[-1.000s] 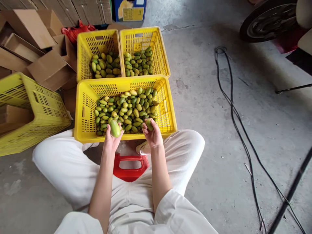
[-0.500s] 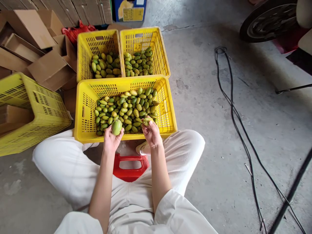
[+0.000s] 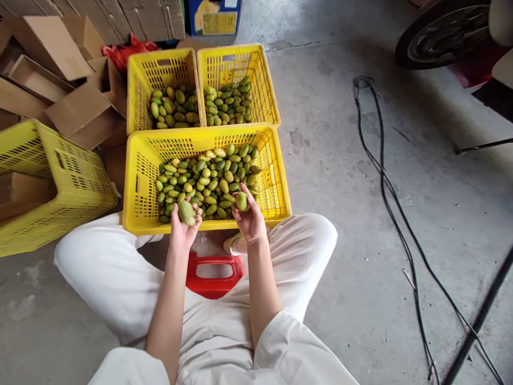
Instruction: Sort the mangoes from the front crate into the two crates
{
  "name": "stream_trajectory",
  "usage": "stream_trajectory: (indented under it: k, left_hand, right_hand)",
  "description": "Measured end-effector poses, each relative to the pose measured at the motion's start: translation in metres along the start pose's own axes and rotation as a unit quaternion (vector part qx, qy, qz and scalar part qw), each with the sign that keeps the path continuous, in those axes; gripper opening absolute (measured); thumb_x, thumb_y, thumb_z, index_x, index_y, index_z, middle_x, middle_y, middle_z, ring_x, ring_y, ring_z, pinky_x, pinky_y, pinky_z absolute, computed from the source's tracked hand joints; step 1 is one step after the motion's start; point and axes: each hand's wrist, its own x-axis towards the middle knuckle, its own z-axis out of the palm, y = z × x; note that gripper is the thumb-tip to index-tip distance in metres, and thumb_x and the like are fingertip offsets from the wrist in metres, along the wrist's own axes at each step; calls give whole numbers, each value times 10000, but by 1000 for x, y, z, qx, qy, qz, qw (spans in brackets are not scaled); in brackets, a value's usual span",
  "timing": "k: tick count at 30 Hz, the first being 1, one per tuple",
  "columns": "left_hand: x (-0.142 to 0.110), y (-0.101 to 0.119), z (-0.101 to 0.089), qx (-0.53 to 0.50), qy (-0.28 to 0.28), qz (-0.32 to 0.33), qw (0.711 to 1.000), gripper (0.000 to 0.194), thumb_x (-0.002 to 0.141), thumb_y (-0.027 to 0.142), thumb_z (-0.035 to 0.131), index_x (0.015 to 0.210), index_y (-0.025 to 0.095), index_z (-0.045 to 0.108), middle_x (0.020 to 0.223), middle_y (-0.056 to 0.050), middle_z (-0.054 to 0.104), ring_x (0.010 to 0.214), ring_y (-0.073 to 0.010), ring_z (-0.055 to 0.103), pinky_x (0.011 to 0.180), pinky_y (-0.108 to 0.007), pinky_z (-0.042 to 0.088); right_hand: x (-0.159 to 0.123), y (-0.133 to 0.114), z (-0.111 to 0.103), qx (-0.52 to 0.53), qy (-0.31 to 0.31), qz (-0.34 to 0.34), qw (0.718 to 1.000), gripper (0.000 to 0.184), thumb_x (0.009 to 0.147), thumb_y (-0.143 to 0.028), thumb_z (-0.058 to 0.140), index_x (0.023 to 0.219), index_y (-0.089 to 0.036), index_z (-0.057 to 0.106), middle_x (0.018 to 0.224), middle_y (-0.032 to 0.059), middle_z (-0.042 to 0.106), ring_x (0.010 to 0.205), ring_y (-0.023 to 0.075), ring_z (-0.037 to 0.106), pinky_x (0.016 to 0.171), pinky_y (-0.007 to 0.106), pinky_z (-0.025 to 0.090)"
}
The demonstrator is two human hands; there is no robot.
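Observation:
Over the near rim of the front yellow crate (image 3: 207, 133), each of my hands holds one fruit. Cradled in the fingers of my left hand (image 3: 184, 231) is a large oval green fruit (image 3: 186, 213), lying at a slant. A smaller, rounder-looking green fruit (image 3: 241, 201) rests in my right hand (image 3: 251, 222), against thumb and fingers. Beneath and beyond both hands, the crate contains a heap of oval green and yellowish fruits (image 3: 212, 174). My hands are apart from each other.
Two more yellow crates (image 3: 164, 63) (image 3: 264, 88) with similar fruit adjoin the front one. Left are a tilted yellow crate (image 3: 80, 184) and cardboard boxes (image 3: 82, 115). A red plastic stool (image 3: 214, 289) shows between my legs. Black cable (image 3: 382, 160) lies on the right floor, near a wheel (image 3: 441, 37).
Both fruits have turned in my hands. The left one now lies slanted with its long side showing; the right one shows a rounder outline, and my right fingers are more spread.

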Motion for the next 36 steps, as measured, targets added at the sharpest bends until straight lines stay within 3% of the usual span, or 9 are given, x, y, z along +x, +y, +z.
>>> stream_trajectory:
  k: [4, 8, 12, 17, 21, 26, 30, 33, 36]
  left_hand:
    - [-2, 2, -3, 36, -28, -15, 999, 261, 1053, 340, 504, 945, 176, 676, 855, -65, 665, 596, -109, 521, 401, -157, 378]
    - [1, 0, -7, 79, -56, -21, 995, 186, 992, 310, 610, 890, 171, 679, 880, -93, 716, 626, -125, 565, 419, -174, 417]
    - [8, -6, -14, 111, -49, -3, 993, 159, 922, 297, 817, 960, 171, 727, 930, -88, 766, 635, -107, 611, 452, -166, 440]
    - [17, -11, -28, 144, -52, 18, 988, 311, 815, 352, 955, 987, 172, 767, 751, -21, 698, 527, -81, 536, 415, -180, 350]
    - [19, -14, -31, 133, -48, 26, 990, 383, 712, 281, 1022, 974, 184, 759, 814, -23, 732, 594, -88, 570, 503, -190, 429]
    - [17, -18, -23, 89, 1, 25, 996, 294, 850, 398, 914, 917, 183, 724, 910, -25, 725, 803, -130, 678, 671, -215, 538]
    - [10, -15, -15, 87, -21, -32, 995, 290, 965, 461, 782, 941, 184, 698, 806, -9, 642, 704, -122, 633, 591, -198, 531]
    - [7, -12, -12, 105, -26, -60, 992, 256, 978, 429, 746, 981, 179, 693, 843, -38, 677, 645, -117, 611, 456, -161, 430]
    - [7, -10, -13, 107, -49, -74, 990, 271, 981, 426, 668, 1042, 166, 709, 869, -73, 704, 608, -131, 581, 419, -184, 386]
  right_hand:
    - [0, 6, 0, -5, 18, -22, 1000, 387, 765, -432, 933, 1033, -293, 689, 978, -25, 765, 678, 100, 571, 586, 197, 501]
    - [3, 8, 0, 49, 64, -8, 997, 337, 822, -477, 890, 854, -262, 632, 847, -13, 723, 753, 137, 653, 640, 230, 577]
    - [6, 6, -2, 73, 100, 21, 992, 292, 862, -482, 872, 871, -259, 683, 825, -9, 723, 752, 130, 690, 607, 203, 603]
    - [7, 5, -2, 49, 95, 2, 994, 276, 821, -397, 915, 951, -261, 714, 913, -10, 743, 746, 119, 695, 478, 167, 507]
    - [5, 6, 2, 59, 80, -15, 995, 401, 755, -386, 969, 1020, -256, 698, 813, -66, 670, 599, 59, 547, 441, 132, 410]
    - [6, 2, 0, 60, 58, 24, 996, 381, 884, -498, 875, 905, -254, 583, 689, -77, 543, 541, 66, 458, 413, 119, 346]
    - [7, 1, 0, 63, 61, 51, 995, 238, 945, -435, 765, 902, -235, 643, 753, -31, 616, 558, 77, 484, 418, 138, 381]
    - [7, 3, 3, 53, 61, 38, 996, 132, 916, -352, 733, 932, -223, 712, 895, 3, 719, 609, 78, 538, 478, 157, 456]
    - [6, 5, 4, 46, 40, 35, 998, 214, 862, -292, 690, 1058, -248, 765, 1006, 8, 774, 746, 115, 652, 602, 198, 551]
